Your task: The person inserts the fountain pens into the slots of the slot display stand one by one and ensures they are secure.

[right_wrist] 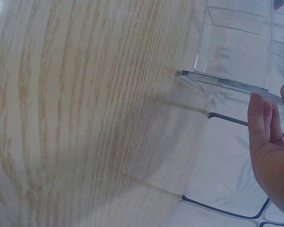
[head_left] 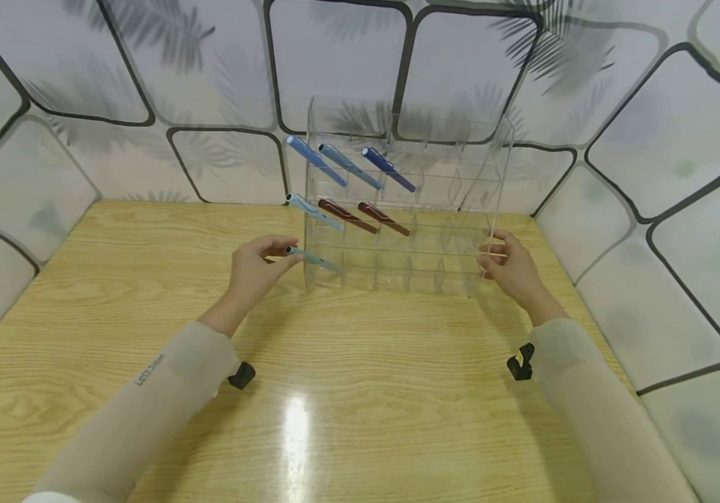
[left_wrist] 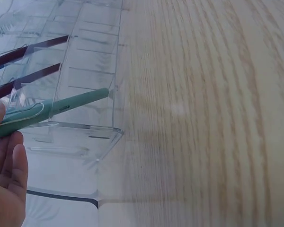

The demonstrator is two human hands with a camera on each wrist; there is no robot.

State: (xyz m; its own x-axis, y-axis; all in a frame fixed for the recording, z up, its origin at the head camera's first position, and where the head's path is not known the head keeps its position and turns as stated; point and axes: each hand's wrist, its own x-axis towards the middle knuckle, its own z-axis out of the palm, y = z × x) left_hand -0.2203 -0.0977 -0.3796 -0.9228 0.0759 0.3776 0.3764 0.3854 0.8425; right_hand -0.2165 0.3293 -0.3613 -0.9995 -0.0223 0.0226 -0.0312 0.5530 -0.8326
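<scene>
A clear stepped pen rack stands at the back of the table. My left hand is at its lower left corner, thumb and fingers on either side of the cap end of a green pen. That pen lies slanted in the lowest tier. At the opposite side, my right hand pinches the clear side panel between thumb and fingers. A light blue pen and two dark red pens fill part of the middle tier.
Above them in the rack lie two blue pens and a dark blue pen. The wood-grain table meets a patterned backdrop behind the rack and along both sides. Black wrist devices sit at the sleeves.
</scene>
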